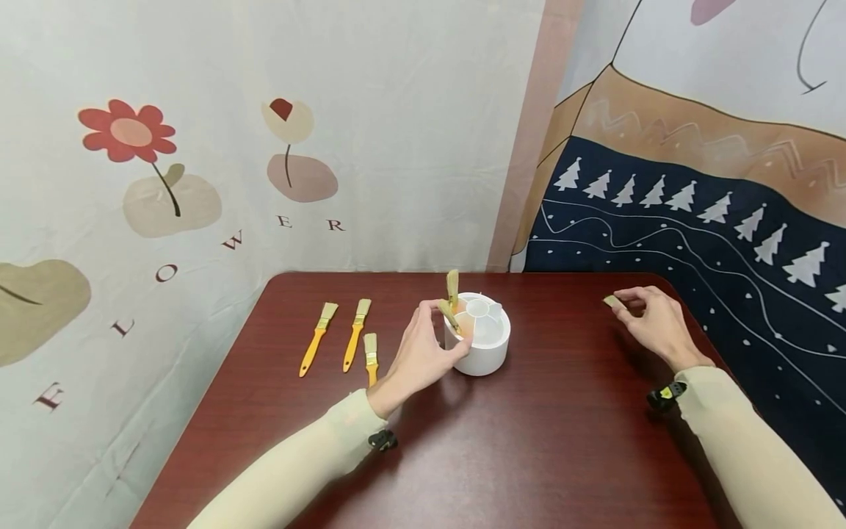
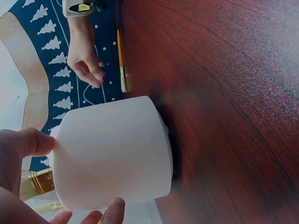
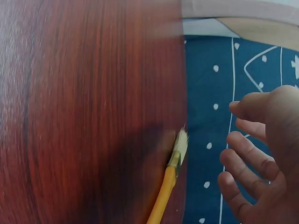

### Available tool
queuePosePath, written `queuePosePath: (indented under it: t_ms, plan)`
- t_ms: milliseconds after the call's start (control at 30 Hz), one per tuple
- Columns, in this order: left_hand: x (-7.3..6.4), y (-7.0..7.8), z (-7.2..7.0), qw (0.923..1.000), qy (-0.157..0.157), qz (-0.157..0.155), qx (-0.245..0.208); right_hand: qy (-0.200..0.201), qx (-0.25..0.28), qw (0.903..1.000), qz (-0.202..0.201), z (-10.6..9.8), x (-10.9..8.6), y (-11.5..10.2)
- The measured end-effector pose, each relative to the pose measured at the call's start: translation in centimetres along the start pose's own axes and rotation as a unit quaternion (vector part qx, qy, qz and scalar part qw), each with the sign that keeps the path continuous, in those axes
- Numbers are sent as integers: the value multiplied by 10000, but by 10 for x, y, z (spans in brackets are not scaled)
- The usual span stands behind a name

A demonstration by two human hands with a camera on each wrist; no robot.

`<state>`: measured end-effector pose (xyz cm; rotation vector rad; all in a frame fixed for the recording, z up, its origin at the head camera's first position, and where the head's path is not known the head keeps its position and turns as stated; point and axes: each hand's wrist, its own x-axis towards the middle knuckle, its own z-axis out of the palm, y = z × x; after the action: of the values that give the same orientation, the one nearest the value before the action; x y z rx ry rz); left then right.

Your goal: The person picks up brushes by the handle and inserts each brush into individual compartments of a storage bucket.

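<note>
In the head view, my left hand (image 1: 423, 349) holds a white round divided organizer (image 1: 490, 356) from its left, thumb at the front and fingers behind. The left wrist view shows the thumb and fingertips against the organizer's wall (image 2: 112, 149). Two paintbrushes stand in it, bristles up: one upright paintbrush (image 1: 452, 285), one tilted paintbrush (image 1: 449, 314). At the far right, my right hand (image 1: 654, 323) hovers by another paintbrush; only its bristles (image 1: 613, 302) show there. In the right wrist view, this yellow-handled paintbrush (image 3: 170, 172) lies on the table, apart from the loosely bent fingers.
Three yellow-handled paintbrushes lie left of the organizer: the leftmost paintbrush (image 1: 317, 339), a middle paintbrush (image 1: 357, 336) and a nearer paintbrush (image 1: 371, 358) partly behind my left hand. The dark red table (image 1: 542, 441) ends at a patterned cloth (image 1: 661, 235) on the right.
</note>
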<state>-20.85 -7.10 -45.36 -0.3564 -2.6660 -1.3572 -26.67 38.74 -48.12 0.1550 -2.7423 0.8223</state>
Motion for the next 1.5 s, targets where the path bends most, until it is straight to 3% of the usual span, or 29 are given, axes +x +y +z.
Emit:
queuePosePath:
  t_ms: [333,900,1267,1500]
  plan:
    - [5,-4,-4,9994,-166,91,-293,-299,-208,9989,306,-2,-1,16]
    - [11,-2,-10,9984,-390,147,-378,-883,-478,9907,916,-5,1,32]
    - [13,-4,-11,9982,-380,144,-442,-823,-470,9923,793,-2,5,35]
    - [10,-6,-12,9977,-382,-45,-550,-735,-427,9937,726,1,5,34]
